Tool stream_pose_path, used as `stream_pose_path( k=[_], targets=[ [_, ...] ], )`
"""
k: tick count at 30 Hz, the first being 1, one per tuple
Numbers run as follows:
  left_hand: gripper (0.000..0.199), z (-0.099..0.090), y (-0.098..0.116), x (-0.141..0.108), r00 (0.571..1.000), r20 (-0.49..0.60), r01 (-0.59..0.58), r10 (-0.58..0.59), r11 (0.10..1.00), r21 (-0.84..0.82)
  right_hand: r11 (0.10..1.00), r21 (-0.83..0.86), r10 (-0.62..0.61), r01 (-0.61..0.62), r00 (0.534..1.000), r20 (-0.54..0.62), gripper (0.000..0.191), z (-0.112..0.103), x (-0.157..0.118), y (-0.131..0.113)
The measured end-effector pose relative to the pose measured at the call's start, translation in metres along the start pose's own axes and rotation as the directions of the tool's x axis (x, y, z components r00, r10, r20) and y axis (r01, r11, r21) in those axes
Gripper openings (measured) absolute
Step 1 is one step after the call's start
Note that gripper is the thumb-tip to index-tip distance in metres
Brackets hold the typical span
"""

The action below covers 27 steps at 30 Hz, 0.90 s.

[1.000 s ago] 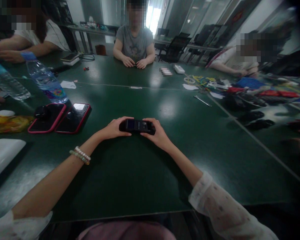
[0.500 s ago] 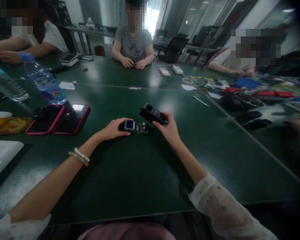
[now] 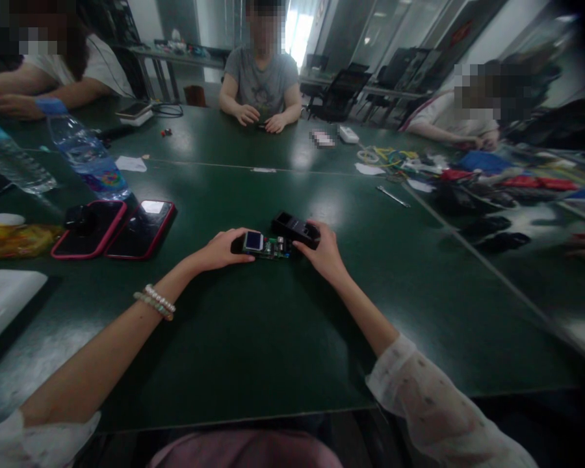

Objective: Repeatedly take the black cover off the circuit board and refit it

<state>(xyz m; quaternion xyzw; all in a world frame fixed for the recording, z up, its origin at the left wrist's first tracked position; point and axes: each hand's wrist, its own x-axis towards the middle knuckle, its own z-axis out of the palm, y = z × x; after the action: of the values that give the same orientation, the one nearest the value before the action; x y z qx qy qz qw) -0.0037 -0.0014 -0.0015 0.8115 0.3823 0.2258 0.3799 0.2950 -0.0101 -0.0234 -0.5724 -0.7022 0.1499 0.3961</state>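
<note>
My left hand (image 3: 223, 250) is closed on the left end of a green circuit board (image 3: 275, 247), which carries a small square screen (image 3: 254, 241). Thumb and fingers pinch a dark part at that end. My right hand (image 3: 325, 250) grips a black plastic housing (image 3: 292, 226) with a window-like opening near its far left end. The housing lies tilted just behind and to the right of the board, close to its right end. Whether the two touch, I cannot tell.
Two phones in red cases (image 3: 141, 229) lie to the left, with water bottles (image 3: 90, 153) behind them. A white object (image 3: 7, 302) sits at the left edge. A wrench (image 3: 392, 196) and piled cables (image 3: 394, 158) are on the right. Three other people sit around the table.
My right hand has brought the black housing slightly down and left, nearer the circuit board. The left hand and the board stay nearly where they were.
</note>
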Motion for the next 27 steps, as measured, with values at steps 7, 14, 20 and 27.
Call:
stream_pose_path(
  k=[7, 14, 20, 27],
  targets=[
    [0.062, -0.001, -0.002, -0.001, 1.000, 0.007, 0.012, -0.012, 1.000, 0.022, 0.940, 0.337, 0.055, -0.059, 0.998, 0.020, 0.058, -0.008, 0.000, -0.020],
    [0.064, 0.001, -0.004, -0.003, 0.999, -0.025, 0.039, -0.040, 0.999, -0.012, 0.901, 0.430, -0.170, 0.052, 0.956, 0.241, 0.057, -0.014, -0.009, -0.047],
    [0.068, 0.003, -0.003, 0.000, 0.999, -0.039, 0.024, -0.027, 0.997, -0.075, 0.939, 0.289, -0.264, 0.185, 0.927, 0.265, 0.055, -0.003, -0.012, -0.042],
    [0.087, -0.002, 0.008, -0.003, 0.999, 0.033, 0.035, -0.033, 0.997, -0.071, 0.934, 0.186, -0.347, 0.305, 0.897, 0.272, 0.051, 0.002, -0.015, -0.041]
  ],
)
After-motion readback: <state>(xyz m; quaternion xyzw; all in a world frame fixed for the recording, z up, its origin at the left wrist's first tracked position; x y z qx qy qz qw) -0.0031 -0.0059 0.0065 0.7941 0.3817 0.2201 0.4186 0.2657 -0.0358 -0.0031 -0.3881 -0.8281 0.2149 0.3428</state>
